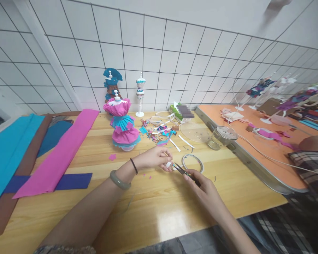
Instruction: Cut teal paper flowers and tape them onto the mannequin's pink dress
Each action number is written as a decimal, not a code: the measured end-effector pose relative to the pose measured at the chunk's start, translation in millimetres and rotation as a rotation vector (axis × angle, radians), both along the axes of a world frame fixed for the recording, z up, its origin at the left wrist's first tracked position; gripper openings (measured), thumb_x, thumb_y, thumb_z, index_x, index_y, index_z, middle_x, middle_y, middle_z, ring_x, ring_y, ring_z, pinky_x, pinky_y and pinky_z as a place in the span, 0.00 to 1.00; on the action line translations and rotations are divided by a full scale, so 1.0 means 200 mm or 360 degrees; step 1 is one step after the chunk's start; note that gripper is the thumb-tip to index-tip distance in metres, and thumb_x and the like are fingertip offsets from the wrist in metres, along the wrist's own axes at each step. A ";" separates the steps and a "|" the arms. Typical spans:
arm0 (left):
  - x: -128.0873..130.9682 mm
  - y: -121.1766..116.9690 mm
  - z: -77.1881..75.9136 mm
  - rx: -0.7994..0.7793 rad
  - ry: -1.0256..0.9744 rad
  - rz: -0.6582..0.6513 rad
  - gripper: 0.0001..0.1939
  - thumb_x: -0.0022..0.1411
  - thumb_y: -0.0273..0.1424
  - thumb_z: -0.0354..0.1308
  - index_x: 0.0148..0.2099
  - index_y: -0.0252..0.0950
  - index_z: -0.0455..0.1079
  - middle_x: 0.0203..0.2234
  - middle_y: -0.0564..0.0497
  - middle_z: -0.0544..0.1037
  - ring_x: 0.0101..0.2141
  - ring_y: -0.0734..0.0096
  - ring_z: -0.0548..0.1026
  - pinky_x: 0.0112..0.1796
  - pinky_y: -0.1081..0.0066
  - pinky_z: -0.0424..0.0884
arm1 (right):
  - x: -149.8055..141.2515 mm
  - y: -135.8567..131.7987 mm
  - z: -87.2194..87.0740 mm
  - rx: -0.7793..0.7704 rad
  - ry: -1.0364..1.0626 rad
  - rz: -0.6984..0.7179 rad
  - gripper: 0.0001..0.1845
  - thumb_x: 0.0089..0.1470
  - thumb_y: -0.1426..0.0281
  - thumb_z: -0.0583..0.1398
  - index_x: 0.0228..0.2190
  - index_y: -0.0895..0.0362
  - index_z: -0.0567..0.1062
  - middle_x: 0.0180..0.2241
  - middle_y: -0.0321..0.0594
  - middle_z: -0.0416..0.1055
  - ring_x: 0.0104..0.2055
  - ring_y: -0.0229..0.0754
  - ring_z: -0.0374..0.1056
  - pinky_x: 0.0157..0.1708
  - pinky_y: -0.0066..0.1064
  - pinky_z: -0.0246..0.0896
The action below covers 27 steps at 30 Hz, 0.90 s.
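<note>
My left hand, with a bangle and a dark band at the wrist, pinches a small white piece over the middle of the table. Dark-bladed scissors are gripped in my right hand, their tips pointing at that piece. Whether the blades touch it is too small to tell. Just beyond the scissors lies a ring-shaped roll. Behind my left hand stands a small dress form in a pink and blue crepe-paper dress. A pink paper flower lies in front of it.
Crepe-paper strips cover the table's left side. Paper scraps are heaped at the back, near two more dress forms. A glass jar stands by the orange table, where another person's plaid sleeve shows.
</note>
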State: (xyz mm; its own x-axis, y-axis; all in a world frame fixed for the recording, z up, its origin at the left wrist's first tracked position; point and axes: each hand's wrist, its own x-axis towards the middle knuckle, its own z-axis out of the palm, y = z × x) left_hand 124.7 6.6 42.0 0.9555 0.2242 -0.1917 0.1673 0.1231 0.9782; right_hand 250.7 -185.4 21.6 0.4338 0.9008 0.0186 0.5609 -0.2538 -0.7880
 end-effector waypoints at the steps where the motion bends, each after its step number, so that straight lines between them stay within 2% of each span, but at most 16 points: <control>1: 0.00 0.00 0.00 0.0004 -0.0002 -0.0011 0.22 0.52 0.43 0.63 0.37 0.31 0.63 0.25 0.48 0.77 0.28 0.70 0.78 0.32 0.70 0.73 | 0.00 0.00 0.01 0.0000 -0.0002 0.0009 0.22 0.57 0.55 0.53 0.41 0.59 0.73 0.38 0.46 0.76 0.38 0.47 0.71 0.36 0.33 0.65; 5: 0.00 0.00 -0.01 0.0017 -0.0015 -0.0040 0.23 0.51 0.45 0.63 0.37 0.31 0.62 0.25 0.49 0.76 0.28 0.70 0.78 0.33 0.69 0.74 | 0.01 0.01 0.03 -0.0020 -0.0062 0.0036 0.21 0.57 0.56 0.53 0.41 0.59 0.74 0.40 0.47 0.76 0.41 0.49 0.72 0.38 0.34 0.65; 11: 0.00 0.00 -0.01 0.0023 0.0040 -0.0053 0.21 0.52 0.44 0.63 0.37 0.32 0.62 0.24 0.49 0.77 0.27 0.70 0.78 0.32 0.70 0.73 | 0.03 0.02 0.06 -0.0065 -0.0153 0.0110 0.21 0.58 0.56 0.53 0.39 0.57 0.76 0.36 0.45 0.77 0.40 0.49 0.72 0.35 0.33 0.66; 18: 0.00 0.00 -0.01 -0.0039 0.0082 -0.0089 0.25 0.47 0.47 0.65 0.34 0.32 0.62 0.23 0.50 0.77 0.26 0.71 0.78 0.32 0.70 0.73 | 0.04 0.03 0.08 -0.0117 -0.0165 0.0171 0.22 0.58 0.56 0.53 0.42 0.57 0.76 0.40 0.47 0.77 0.40 0.51 0.72 0.38 0.36 0.65; 22: -0.01 0.00 -0.01 -0.0080 0.0092 -0.0068 0.26 0.45 0.48 0.65 0.34 0.32 0.62 0.23 0.50 0.77 0.28 0.69 0.78 0.32 0.70 0.73 | 0.04 0.04 0.12 -0.0144 -0.0142 0.0199 0.23 0.58 0.56 0.52 0.43 0.57 0.76 0.42 0.47 0.76 0.42 0.51 0.72 0.40 0.36 0.64; 27: -0.02 0.00 0.00 -0.0108 0.0077 -0.0114 0.28 0.43 0.50 0.65 0.35 0.33 0.61 0.23 0.50 0.77 0.25 0.70 0.78 0.31 0.70 0.73 | 0.03 0.05 0.17 -0.0173 -0.0107 0.0221 0.22 0.59 0.56 0.52 0.43 0.55 0.78 0.39 0.44 0.78 0.41 0.52 0.72 0.40 0.37 0.64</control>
State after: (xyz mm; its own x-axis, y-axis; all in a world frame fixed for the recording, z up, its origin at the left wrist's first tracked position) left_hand 121.6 6.4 41.4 0.9580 0.1403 -0.2502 0.2248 0.1751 0.9586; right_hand 256.4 -175.8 56.2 0.3061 0.9503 -0.0573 0.6467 -0.2517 -0.7200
